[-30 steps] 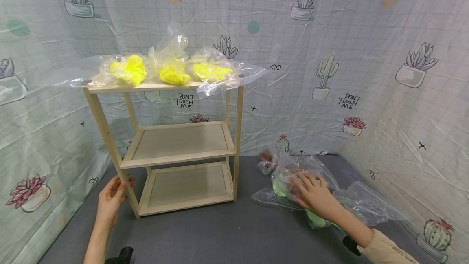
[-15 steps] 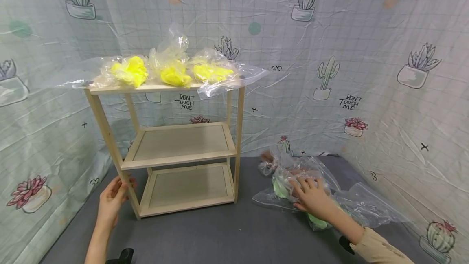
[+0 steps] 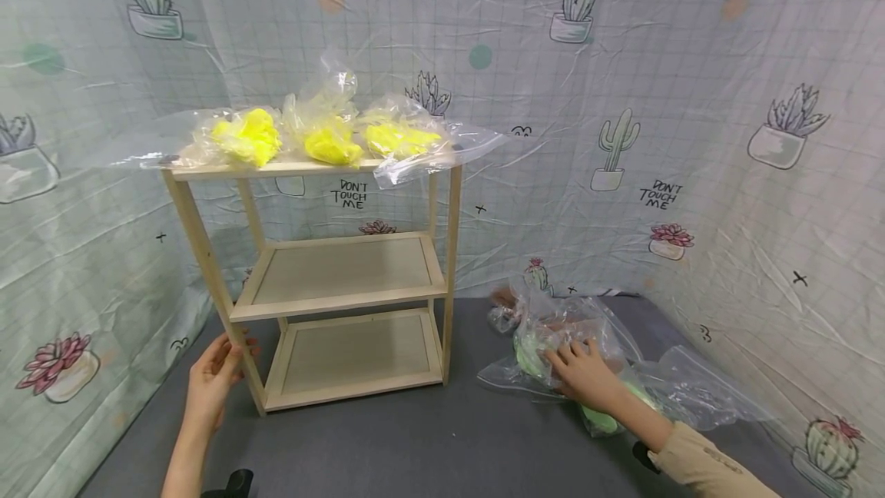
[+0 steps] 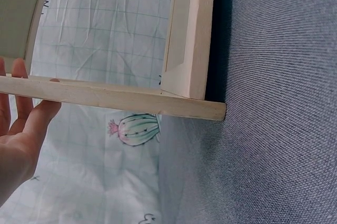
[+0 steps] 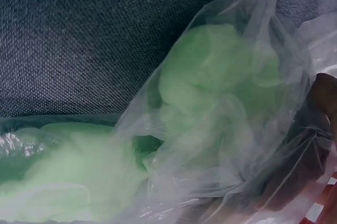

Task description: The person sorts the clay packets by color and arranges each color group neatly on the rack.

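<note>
At the left, my left hand [image 3: 213,376] grips the front left post of a wooden shelf rack [image 3: 339,300]. The left wrist view shows the fingers [image 4: 21,92] around that post [image 4: 131,99], thumb on the near side. To the right, my right hand [image 3: 588,376] is on a pile of clear plastic bags, its fingers bent into a bag with a pale green soft lump [image 3: 529,356]. Close up, the right wrist view shows this green lump [image 5: 210,76] inside its crumpled bag. Another bagged green lump [image 5: 68,166] lies beside it, and brownish shapes show through plastic at the lower right.
Three bagged bright yellow lumps [image 3: 332,143] sit on the rack's top, plastic overhanging both ends. A bagged brown lump [image 3: 505,306] lies behind the pile. Loose plastic [image 3: 705,390] spreads rightward on the dark grey table [image 3: 415,452]. Cactus-print sheets [image 3: 525,60] enclose the table.
My right hand has drawn slightly back toward me, and its spread fingers have bent into the bag. The left hand keeps its place on the post.
</note>
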The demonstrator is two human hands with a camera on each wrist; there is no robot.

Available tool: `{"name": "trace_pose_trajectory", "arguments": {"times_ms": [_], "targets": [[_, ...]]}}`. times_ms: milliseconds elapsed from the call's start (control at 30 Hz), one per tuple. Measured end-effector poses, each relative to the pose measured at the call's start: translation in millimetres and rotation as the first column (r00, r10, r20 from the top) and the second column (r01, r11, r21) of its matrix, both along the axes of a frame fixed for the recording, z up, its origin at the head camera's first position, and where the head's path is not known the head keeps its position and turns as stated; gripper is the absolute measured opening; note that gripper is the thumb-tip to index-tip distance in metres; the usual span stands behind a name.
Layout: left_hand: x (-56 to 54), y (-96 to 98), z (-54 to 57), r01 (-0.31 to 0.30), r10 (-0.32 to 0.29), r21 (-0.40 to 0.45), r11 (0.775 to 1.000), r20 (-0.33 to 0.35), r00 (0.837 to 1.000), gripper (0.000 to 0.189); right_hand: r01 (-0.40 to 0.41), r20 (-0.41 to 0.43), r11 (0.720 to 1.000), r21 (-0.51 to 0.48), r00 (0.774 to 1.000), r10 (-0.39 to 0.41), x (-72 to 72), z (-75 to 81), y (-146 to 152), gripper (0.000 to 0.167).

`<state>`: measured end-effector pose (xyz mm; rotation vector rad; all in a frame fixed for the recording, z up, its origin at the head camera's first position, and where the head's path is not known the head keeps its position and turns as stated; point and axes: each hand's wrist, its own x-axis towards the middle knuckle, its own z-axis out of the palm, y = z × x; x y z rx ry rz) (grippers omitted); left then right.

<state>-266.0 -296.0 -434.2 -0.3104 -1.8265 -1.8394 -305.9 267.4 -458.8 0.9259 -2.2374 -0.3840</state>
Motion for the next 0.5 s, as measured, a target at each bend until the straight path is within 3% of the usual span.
{"name": "trace_pose_trajectory", "arguments": {"times_ms": [67,100,233,333,367,400,500], "targets": [[0.5,-0.2,-0.2,-0.002,0.002,-0.002,1.0,0.0,1.0,0.034,-0.025,-0.008,1.0,0.002,1.0,0.025,-0.6,1.1,0.0,0.025],[1.2,0.1,0.0,-0.002,0.002,-0.002,1.0,-0.001,1.0,0.034,-0.037,-0.014,0.999,0.001,0.999,0.037,-0.5,1.8,-0.1,0.024],[1.7,-1.2,-1.2,0.002,-0.002,-0.004,1.0,-0.005,1.0,0.031,-0.089,-0.049,0.996,-0.007,0.995,0.088,0.3,3.9,-0.4,0.054],[0.5,-2.7,-3.1,0.002,-0.002,-0.008,1.0,-0.012,1.0,0.032,-0.112,-0.076,0.994,-0.018,0.991,0.11,0.6,4.5,-0.3,0.054],[-3.3,-6.4,-7.3,0.045,-0.044,0.008,0.999,-0.047,0.998,0.032,-0.114,-0.075,0.993,-0.017,0.991,0.112,0.8,4.6,0.3,0.053],[-3.7,-6.3,-7.6,0.054,-0.053,0.01,0.999,-0.053,0.997,0.034,-0.112,-0.068,0.994,-0.015,0.992,0.11,1.0,4.7,1.2,0.051],[-7.5,-9.4,-12.3,0.104,-0.1,0.036,0.994,-0.088,0.991,0.034,-0.107,-0.028,0.994,-0.013,0.994,0.106,3.3,7.1,3.2,0.016]]}}
